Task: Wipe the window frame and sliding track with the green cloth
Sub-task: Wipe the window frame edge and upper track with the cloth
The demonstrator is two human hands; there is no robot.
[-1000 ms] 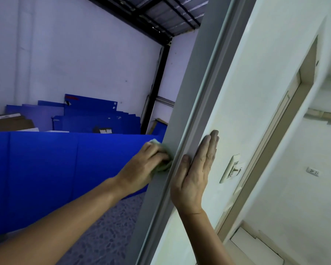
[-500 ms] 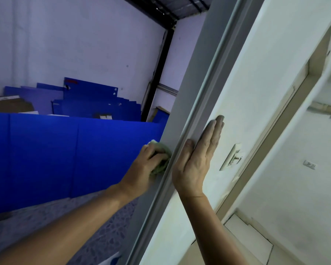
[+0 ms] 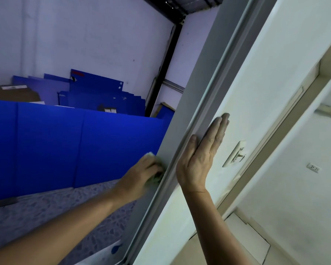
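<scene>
A grey window frame (image 3: 203, 88) runs diagonally from the top right down to the bottom middle. My left hand (image 3: 139, 175) grips the green cloth (image 3: 155, 178) and presses it against the frame's outer face; only the cloth's edges show past my fingers. My right hand (image 3: 201, 155) lies flat with straight fingers on the white wall right beside the frame's inner edge, thumb against the frame.
Blue panels (image 3: 65, 146) stand and lean outside past the frame, over a speckled floor (image 3: 52, 213). A light switch (image 3: 235, 153) sits on the white wall right of my right hand. A wall socket (image 3: 313, 167) and a doorway lie further right.
My left hand has slid the cloth down along the frame. My right hand has stayed pressed flat on the wall beside the frame.
</scene>
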